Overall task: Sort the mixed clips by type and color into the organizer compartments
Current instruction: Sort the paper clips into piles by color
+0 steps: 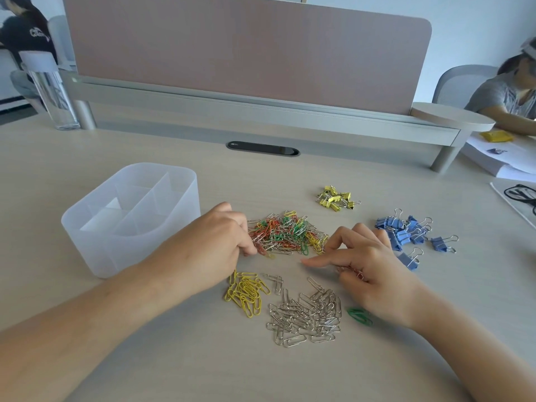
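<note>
While my right hand [368, 265] clutches red paper clips [352, 272], my left hand [220, 242] digs the mixed pile [287, 236], grasp unclear; snagged clips may drag into the yellow paper clips [246, 294].

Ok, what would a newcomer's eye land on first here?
The tangled heap of red, green, yellow and silver wire paper clips at mid-desk, with the left hand and right hand at either side. Next, the sorted yellow paper-clip pile and silver paper-clip pile just nearer, and the translucent white plastic organizer at left.

Pale desk [203, 372] carries organizer [116, 250], piles of paper clips [285, 235], binder clips [401, 236] and a bottle [53, 94].
</note>
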